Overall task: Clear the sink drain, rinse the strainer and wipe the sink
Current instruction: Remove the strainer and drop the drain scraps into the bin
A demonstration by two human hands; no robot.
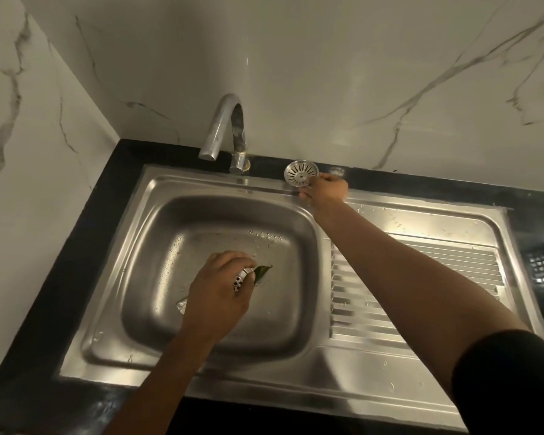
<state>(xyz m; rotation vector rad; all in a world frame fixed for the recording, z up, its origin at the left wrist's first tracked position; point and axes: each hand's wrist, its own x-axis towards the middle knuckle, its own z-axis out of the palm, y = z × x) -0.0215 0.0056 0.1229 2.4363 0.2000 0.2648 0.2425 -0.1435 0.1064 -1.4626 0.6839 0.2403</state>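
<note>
Your two hands are split between the sink basin and its back rim.

Your left hand (215, 284) is down in the basin of the sink (157, 215), fingers curled shut around a small metal piece (243, 277) with holes in its end, right over the drain area, where a green leaf (262, 272) lies touching your fingertips. Your right hand (325, 188) reaches to the back rim, fingers pinched on the edge of the round slotted strainer (300, 173), which sits tilted up at the seam between rim and black counter (85, 215), just right of the tap (230, 133). Water droplets dot the basin and the ribbed drainboard (421, 277).
</note>
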